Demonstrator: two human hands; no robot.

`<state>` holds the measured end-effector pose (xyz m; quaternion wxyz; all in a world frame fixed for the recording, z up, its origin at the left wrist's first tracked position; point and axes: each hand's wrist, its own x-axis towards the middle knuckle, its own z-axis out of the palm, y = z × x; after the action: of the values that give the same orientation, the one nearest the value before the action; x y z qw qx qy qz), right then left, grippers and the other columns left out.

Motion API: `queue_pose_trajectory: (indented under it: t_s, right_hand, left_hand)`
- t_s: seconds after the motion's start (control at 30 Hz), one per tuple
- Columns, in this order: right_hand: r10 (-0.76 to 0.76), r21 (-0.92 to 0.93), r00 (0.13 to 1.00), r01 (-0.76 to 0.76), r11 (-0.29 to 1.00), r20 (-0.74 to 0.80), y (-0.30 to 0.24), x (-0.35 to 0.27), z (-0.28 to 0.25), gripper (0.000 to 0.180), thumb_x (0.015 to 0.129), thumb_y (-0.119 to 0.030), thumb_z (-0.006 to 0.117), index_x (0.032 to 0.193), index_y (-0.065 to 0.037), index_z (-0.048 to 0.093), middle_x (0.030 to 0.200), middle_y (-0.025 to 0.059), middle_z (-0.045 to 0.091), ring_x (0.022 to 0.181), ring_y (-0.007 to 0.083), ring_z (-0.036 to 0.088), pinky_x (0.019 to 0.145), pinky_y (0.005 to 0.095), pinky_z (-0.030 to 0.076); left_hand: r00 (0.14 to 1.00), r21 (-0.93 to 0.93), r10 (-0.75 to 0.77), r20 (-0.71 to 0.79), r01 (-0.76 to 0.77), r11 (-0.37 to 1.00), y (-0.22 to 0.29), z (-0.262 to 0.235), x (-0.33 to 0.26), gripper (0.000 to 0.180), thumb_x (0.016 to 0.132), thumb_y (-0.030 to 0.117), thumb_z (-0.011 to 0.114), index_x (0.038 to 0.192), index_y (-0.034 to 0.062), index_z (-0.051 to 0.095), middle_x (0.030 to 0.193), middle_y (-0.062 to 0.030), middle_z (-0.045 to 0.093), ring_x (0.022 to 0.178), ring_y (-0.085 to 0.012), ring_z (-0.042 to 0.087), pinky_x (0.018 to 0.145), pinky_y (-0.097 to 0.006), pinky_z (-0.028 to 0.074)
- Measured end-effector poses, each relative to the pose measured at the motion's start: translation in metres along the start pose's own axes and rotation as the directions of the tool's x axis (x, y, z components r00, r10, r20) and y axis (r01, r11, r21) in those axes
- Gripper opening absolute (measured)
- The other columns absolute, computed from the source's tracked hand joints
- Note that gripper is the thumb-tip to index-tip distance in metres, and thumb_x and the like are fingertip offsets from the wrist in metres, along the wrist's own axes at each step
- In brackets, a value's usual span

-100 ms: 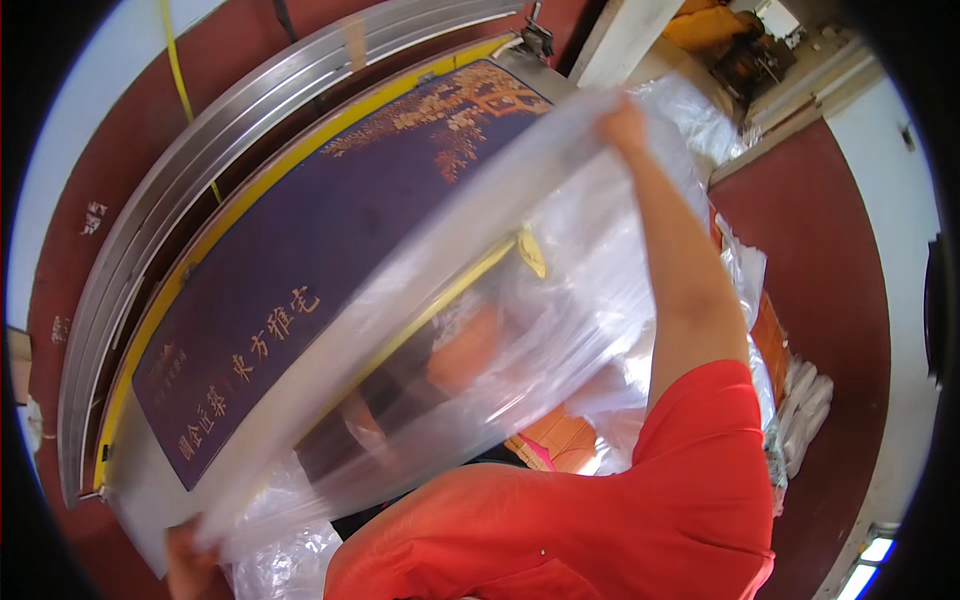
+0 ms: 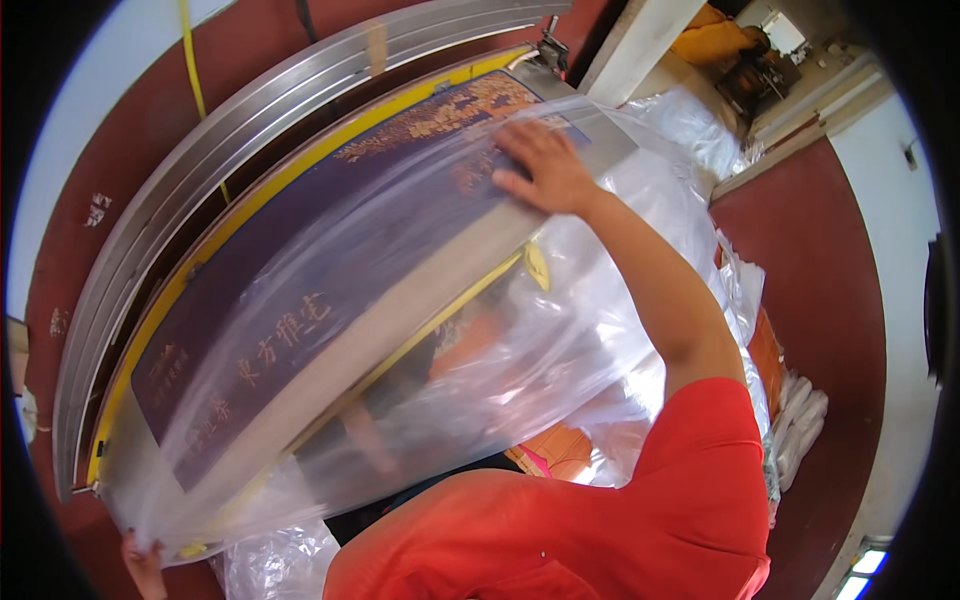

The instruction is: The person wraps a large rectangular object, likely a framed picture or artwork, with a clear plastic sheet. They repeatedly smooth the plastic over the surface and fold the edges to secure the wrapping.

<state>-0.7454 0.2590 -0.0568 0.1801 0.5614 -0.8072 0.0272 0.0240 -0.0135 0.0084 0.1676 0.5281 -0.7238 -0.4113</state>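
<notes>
Basically the risk is the clear plastic bag (image 2: 470, 330) snagging or tearing on the far corner of the long dark-blue box (image 2: 330, 280), since the film is stretched tight over the box edge and looks thin. The box could also slide inside the slack film and tip off the grey surface (image 2: 590, 135) edge, because only the two ends are controlled.

Right hand (image 2: 545, 165) reaches far forward and up, arm almost fully extended, red sleeve at the shoulder. Palm lies flat on the film at the far end of the box, fingers spread and only slightly curled, pressing, not clearly gripping anything. Left hand (image 2: 143, 565) is low at the near left corner, mostly cut off by the frame rim; it looks pinched on the bag's bottom corner, but I cannot tell how far it is closed.

Box lies diagonally, near-left to far-right, partly sheathed by the bag, with a yellow strip (image 2: 300, 175) along its far side and curved metal rails (image 2: 230, 140) beyond that. More loose plastic film (image 2: 690, 130) is piled at the far right, and orange packages (image 2: 765, 350) sit by the right elbow.
</notes>
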Motion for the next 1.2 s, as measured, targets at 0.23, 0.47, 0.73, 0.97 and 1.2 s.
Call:
queue_pose_trajectory:
  t_s: [0.23,0.47,0.73,0.97,1.2]
  right_hand:
    - [0.508,-0.011,0.838,-0.516,0.856,0.197,0.000,0.023,0.002,0.069,0.074,-0.061,0.036,0.127,-0.018,0.028,0.134,0.0072,0.020,0.125,0.0255,0.012,0.098,0.0473,0.011]
    - [0.488,0.049,0.872,-0.489,0.871,0.036,0.015,0.068,0.005,0.065,0.073,-0.052,0.048,0.113,-0.001,0.044,0.079,0.0151,0.059,0.080,0.0290,0.055,0.074,0.0362,0.041]
    - [0.507,0.091,0.861,-0.509,0.856,0.042,0.054,0.104,0.004,0.036,0.083,-0.039,0.036,0.096,-0.008,0.048,0.080,0.0133,0.059,0.072,0.0272,0.057,0.065,0.0404,0.044]
    - [-0.173,-0.124,0.943,0.142,0.982,-0.283,-0.051,0.100,-0.045,0.045,0.086,-0.026,0.039,0.124,-0.004,0.030,0.127,0.0132,0.031,0.120,0.0288,0.025,0.098,0.0367,0.018]
    - [0.464,-0.353,0.845,-0.363,0.862,0.266,-0.037,0.049,-0.025,0.045,0.086,-0.029,0.038,0.125,-0.007,0.031,0.127,0.0111,0.033,0.120,0.0274,0.027,0.097,0.0349,0.020]
  left_hand:
    - [0.988,-0.947,0.092,-0.121,-0.143,0.286,-0.017,0.050,0.029,0.049,0.084,0.037,0.036,0.121,0.0054,0.035,0.126,-0.0109,0.033,0.115,-0.0257,0.032,0.096,-0.040,0.024]
    - [0.738,-0.301,-0.137,-0.661,-0.092,0.949,-0.023,-0.077,0.022,0.056,0.079,0.034,0.047,0.124,0.0044,0.030,0.126,-0.0124,0.033,0.114,-0.0263,0.033,0.094,-0.039,0.026]
    - [0.773,0.594,-0.166,-0.613,0.589,0.548,-0.085,-0.057,0.082,0.057,0.074,0.024,0.052,0.124,0.0132,0.029,0.119,-0.0163,0.041,0.106,-0.0326,0.042,0.084,-0.040,0.036]
    - [0.874,0.891,0.350,-0.338,0.178,0.417,-0.102,-0.028,0.057,0.046,0.082,0.037,0.040,0.125,0.0201,0.032,0.128,-0.0104,0.032,0.119,-0.0325,0.025,0.096,-0.043,0.019]
    - [0.912,0.845,0.014,-0.409,0.373,0.384,-0.060,-0.019,0.020,0.047,0.085,0.043,0.031,0.122,0.0151,0.036,0.129,-0.0069,0.031,0.123,-0.0260,0.018,0.097,-0.049,0.011]
